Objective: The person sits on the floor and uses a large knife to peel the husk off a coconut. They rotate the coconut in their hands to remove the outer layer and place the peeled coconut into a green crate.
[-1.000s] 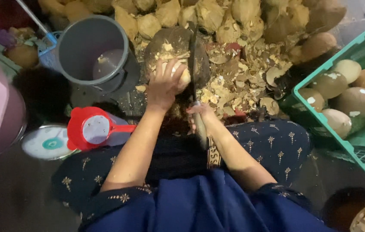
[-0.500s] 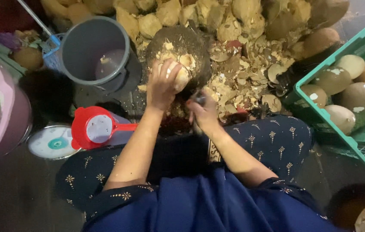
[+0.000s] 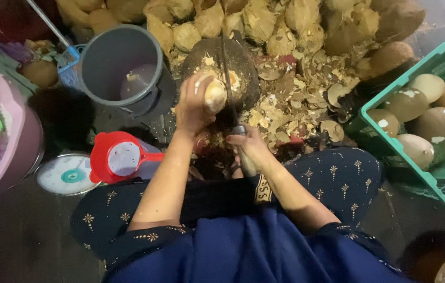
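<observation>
Pale coconut (image 3: pixel 215 95) sits clasped in our left hand (image 3: pixel 193 107) over the dark chopping block (image 3: pixel 246 68), while our right hand (image 3: pixel 251 147), nearer, grips the knife (image 3: pixel 228 78), its blade running far-near just right of it.

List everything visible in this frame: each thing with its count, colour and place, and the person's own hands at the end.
peeled coconut: one, pale tan, held over the chopping block
knife: one, dark long blade, edge against the peeled coconut
chopping block: one, dark round, top centre
husked coconuts: a pile, brown, along the top
shell chips: many, tan, right of the block
bucket: one, grey, upper left
scoop: one, red, by the left knee
scale: one, white and teal dial, lower left
tub: one, pink, left edge
crate: one, green, right, holding several trimmed coconuts
left hand: grips the peeled coconut
right hand: grips the knife handle
</observation>
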